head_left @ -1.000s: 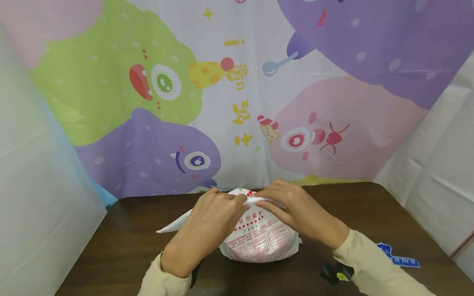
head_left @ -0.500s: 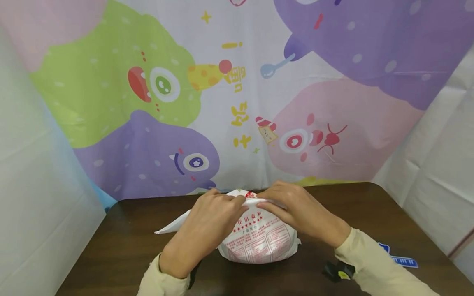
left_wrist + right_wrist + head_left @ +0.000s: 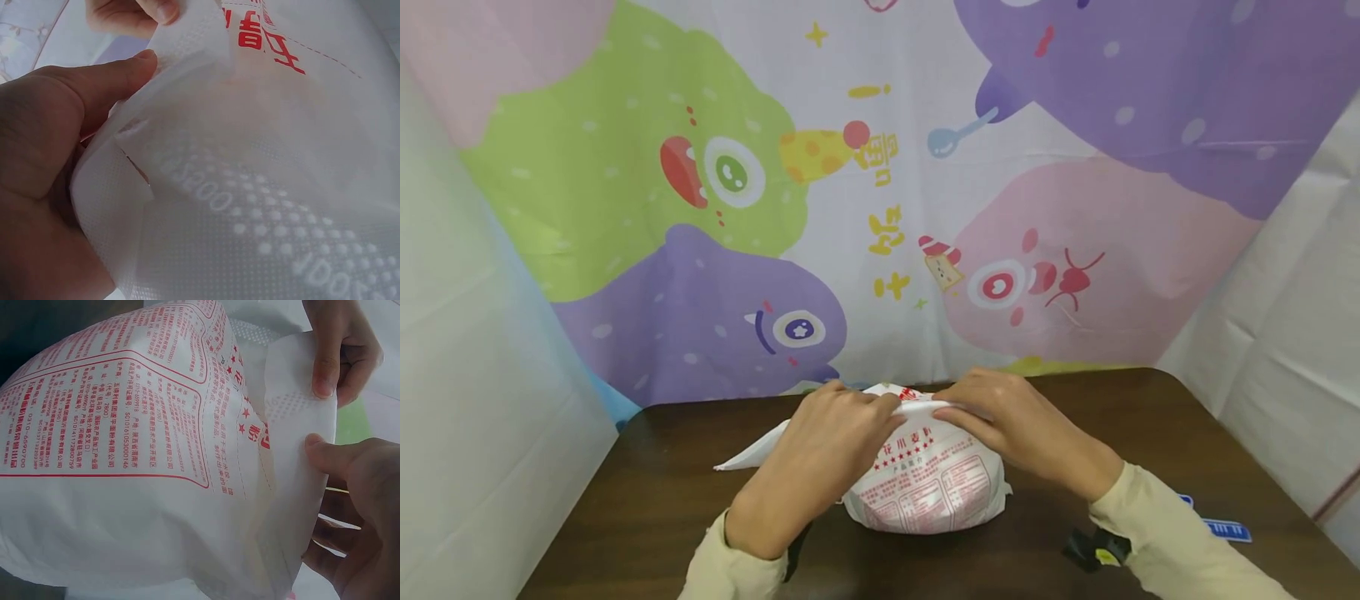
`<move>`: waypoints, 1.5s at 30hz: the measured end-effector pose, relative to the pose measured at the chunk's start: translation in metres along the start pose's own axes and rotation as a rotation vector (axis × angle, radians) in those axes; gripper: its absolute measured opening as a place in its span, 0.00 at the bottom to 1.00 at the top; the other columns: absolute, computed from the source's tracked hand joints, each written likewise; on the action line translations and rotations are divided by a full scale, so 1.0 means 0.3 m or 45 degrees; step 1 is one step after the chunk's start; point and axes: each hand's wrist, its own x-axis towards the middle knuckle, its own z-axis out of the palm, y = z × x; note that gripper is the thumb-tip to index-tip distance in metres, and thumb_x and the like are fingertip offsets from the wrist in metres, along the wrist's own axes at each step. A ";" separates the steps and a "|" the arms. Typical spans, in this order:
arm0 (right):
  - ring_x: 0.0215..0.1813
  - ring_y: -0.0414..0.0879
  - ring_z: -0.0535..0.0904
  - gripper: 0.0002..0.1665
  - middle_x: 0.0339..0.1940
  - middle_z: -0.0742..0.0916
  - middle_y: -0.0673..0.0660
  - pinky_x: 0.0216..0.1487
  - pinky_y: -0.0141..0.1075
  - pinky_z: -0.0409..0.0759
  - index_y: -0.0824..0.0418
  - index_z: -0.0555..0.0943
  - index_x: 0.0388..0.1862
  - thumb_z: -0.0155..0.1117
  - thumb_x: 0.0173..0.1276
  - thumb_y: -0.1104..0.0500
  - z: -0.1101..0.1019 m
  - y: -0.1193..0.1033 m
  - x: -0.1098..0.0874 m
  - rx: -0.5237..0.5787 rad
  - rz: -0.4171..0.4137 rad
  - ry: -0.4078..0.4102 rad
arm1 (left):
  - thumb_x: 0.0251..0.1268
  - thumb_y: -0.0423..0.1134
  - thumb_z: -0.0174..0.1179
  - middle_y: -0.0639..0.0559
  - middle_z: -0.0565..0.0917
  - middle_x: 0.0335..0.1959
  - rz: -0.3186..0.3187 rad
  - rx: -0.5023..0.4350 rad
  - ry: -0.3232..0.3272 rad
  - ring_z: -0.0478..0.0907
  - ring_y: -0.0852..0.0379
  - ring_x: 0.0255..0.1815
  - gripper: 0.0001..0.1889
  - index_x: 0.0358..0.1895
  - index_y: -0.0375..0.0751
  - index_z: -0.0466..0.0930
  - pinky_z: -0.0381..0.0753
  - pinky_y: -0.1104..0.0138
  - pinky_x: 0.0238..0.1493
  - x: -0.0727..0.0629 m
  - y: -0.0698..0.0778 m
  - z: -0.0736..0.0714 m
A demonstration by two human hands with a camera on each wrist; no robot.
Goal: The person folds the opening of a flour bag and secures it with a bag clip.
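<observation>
Pinching the top edge of the white bag (image 3: pixel 928 496) from both sides: left hand (image 3: pixel 823 450), right hand (image 3: pixel 1011 421). Bag sits on the brown worktop (image 3: pixel 647 483), roughly mid-frame in the head view, between the two forearms. Its rounded body bulges toward the person, below and between the hands; red print faces up at the head camera.

Top edge is folded over into a white strip running across between the hands. Thumbs lie on the near side of the strip, fingers go behind it. Right wrist view confirms for the right: thumb tip on the strip, other fingers curled behind. Left's thumb is on the same strip just beside it; thumb tips near each other, not touching. Left wrist view has the left palm right against the bag's edge, with a crease or slit in the material close to it; can't tell which.

One pointed white corner of the bag sticks out past the left forearm. Can't tell if it touches the worktop.

Off to the person's right: blue piece with white markings (image 3: pixel 1228 531) on the worktop, partly hidden by the right sleeve (image 3: pixel 1180 533). Black item with a yellow patch (image 3: pixel 1081 552) shows just beside that sleeve. Cartoon-print curtain (image 3: pixel 880 333) hangs behind the worktop.
</observation>
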 end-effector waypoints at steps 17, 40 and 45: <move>0.35 0.33 0.76 0.05 0.33 0.84 0.40 0.35 0.29 0.75 0.52 0.88 0.40 0.71 0.66 0.57 0.002 0.018 -0.031 0.022 -0.010 0.022 | 0.63 0.41 0.68 0.60 0.71 0.13 -0.016 -0.091 0.037 0.71 0.56 0.18 0.13 0.26 0.47 0.74 0.69 0.64 0.27 -0.036 -0.016 0.019; 0.32 0.31 0.75 0.06 0.32 0.85 0.39 0.31 0.29 0.75 0.52 0.88 0.39 0.73 0.63 0.60 -0.015 0.046 -0.075 0.031 0.032 0.028 | 0.62 0.41 0.68 0.63 0.65 0.11 -0.057 -0.171 0.032 0.68 0.58 0.16 0.10 0.27 0.49 0.77 0.68 0.65 0.25 -0.059 -0.019 0.023; 0.31 0.32 0.74 0.06 0.32 0.85 0.39 0.30 0.30 0.76 0.52 0.88 0.38 0.73 0.62 0.61 -0.021 0.052 -0.082 0.022 0.048 0.036 | 0.64 0.41 0.67 0.63 0.63 0.11 -0.052 -0.182 0.020 0.66 0.58 0.16 0.12 0.26 0.49 0.75 0.68 0.65 0.25 -0.056 -0.018 0.022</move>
